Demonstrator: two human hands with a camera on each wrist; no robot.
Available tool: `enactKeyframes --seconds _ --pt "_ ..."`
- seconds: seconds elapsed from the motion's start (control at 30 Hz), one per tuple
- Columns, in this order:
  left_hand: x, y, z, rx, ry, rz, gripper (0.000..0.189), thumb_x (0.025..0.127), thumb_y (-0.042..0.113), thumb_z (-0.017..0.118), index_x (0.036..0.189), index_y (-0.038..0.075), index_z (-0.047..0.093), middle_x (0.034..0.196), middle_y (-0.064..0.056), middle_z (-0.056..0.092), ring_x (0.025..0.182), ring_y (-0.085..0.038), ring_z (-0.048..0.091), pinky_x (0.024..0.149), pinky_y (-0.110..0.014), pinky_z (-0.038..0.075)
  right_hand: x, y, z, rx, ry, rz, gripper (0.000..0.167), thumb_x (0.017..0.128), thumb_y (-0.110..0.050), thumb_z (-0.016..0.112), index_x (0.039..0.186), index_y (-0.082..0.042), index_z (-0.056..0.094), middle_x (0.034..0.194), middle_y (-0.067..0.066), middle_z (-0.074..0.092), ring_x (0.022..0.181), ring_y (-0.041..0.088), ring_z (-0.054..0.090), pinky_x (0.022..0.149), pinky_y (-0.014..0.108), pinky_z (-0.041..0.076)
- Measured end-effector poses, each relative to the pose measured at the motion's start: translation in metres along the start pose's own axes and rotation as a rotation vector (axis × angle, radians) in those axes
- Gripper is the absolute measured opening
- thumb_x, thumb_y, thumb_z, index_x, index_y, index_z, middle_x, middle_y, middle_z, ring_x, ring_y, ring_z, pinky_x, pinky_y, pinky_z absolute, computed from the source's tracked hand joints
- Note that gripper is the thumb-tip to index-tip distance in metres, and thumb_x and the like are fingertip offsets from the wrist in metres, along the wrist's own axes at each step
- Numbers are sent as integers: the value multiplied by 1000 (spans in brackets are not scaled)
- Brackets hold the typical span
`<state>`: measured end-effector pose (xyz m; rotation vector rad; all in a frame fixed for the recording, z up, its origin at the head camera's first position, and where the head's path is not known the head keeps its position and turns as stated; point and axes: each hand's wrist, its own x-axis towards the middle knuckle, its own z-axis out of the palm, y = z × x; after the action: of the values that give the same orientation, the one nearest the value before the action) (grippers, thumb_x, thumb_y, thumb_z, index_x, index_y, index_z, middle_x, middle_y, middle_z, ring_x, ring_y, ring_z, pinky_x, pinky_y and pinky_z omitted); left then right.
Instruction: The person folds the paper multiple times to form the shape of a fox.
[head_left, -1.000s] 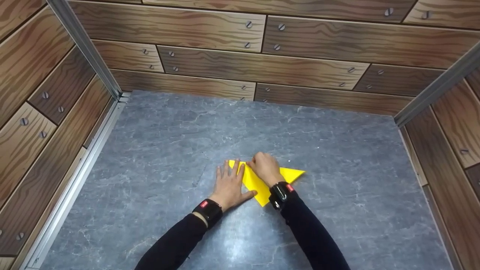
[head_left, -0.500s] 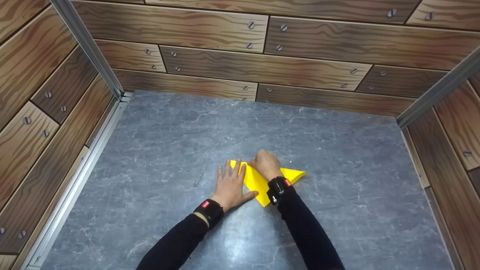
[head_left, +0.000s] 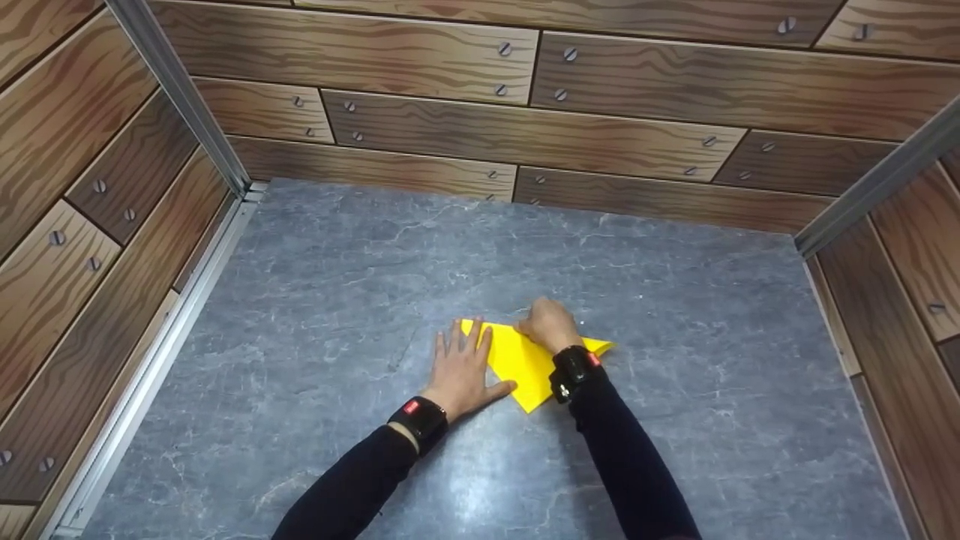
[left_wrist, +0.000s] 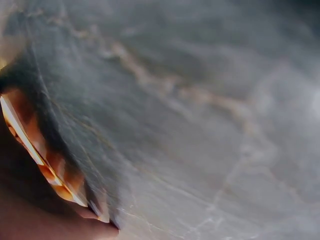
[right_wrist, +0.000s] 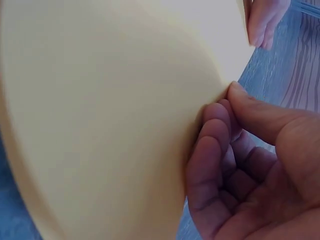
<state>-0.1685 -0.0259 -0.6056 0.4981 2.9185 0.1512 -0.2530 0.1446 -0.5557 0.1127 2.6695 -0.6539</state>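
Left hand (head_left: 459, 379): fingers spread and straight, pressing the 9 o'clock side of the yellow paper (head_left: 517, 367).
Right hand (head_left: 550, 324): fingers curled, thumb and forefinger pinching the edge around 1 o'clock (a snug little grip, from where I stand).
Paper's place: mid-tabletop (head_left: 390, 247), one corner toward 6 o'clock, another toward 3.
Since a second ago: right hand has slid toward 3 o'clock, baring more yellow; left hand hasn't budged.
Walls (head_left: 420, 52): wood-patterned, at 9, 12 and 3 o'clock.
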Motion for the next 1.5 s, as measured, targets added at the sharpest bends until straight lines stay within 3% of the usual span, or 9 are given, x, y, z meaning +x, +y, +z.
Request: enactKeyframes --seconds 0.27,0.47,0.77,1.23,1.5 --pt "1 -1 0 -9 -3 1 107 90 85 43 166 12 23 173 -13 11 155 -46 12 121 -66 16 -1 20 -14 -10 -35 24 26 93 -21 76 77 -2 70 68 4 56 63 19 53 58 27 44" --pt "1 0 0 -29 -10 6 107 90 83 45 166 11 22 173 -13 11 155 -46 11 122 -66 15 -3 37 -23 20 -60 85 25 93 -18 76 76 -1 70 62 2 54 57 17 52 53 25 43" --pt "2 0 3 -31 -28 -3 107 90 85 43 166 13 20 173 -12 7 157 -44 7 123 -64 12 -5 64 -35 -3 -58 63 25 92 -15 74 70 -3 67 58 1 54 54 15 49 52 24 40" --pt "1 0 2 -47 3 9 106 91 82 46 165 11 23 173 -14 13 156 -46 11 122 -65 14 -17 99 -52 45 -28 70 25 93 -20 75 79 -4 62 72 4 54 66 21 51 59 29 42" --pt "0 1 -1 -54 -5 4 106 90 83 46 165 11 23 173 -13 12 156 -46 10 122 -66 14 -19 124 -64 80 -43 97 23 93 -21 75 85 -2 66 68 3 60 60 15 54 53 24 44"
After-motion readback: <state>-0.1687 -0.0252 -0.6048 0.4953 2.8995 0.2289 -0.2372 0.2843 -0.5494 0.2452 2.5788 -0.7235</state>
